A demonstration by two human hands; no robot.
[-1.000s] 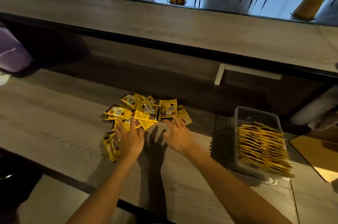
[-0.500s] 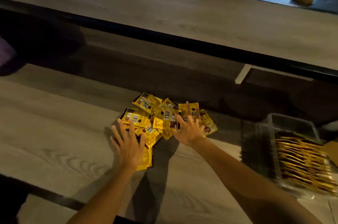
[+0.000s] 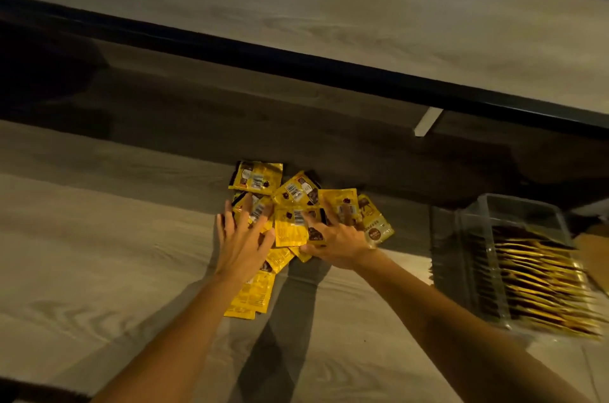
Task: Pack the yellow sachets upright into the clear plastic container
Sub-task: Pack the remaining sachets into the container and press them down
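My left hand (image 3: 244,246) and right hand (image 3: 337,238) lie flat, fingers spread, gripping nothing, pressing on the loose yellow sachets (image 3: 257,177): roughly ten, overlapping. One clear plastic container (image 3: 474,238) sits right of my right hand, holding a row of packed sachets (image 3: 540,274) on edge; too blurred to count.

Pale wood-grain table (image 3: 99,254), loose yellow sachets (image 3: 296,191) heaped mid-table, clear plastic container (image 3: 478,257) at right — part-filled.

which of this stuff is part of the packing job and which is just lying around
In the job: loose yellow sachets; clear plastic container; packed sachets; left hand and right hand, both on the pile.
Lying about: cardboard piece; raised counter.
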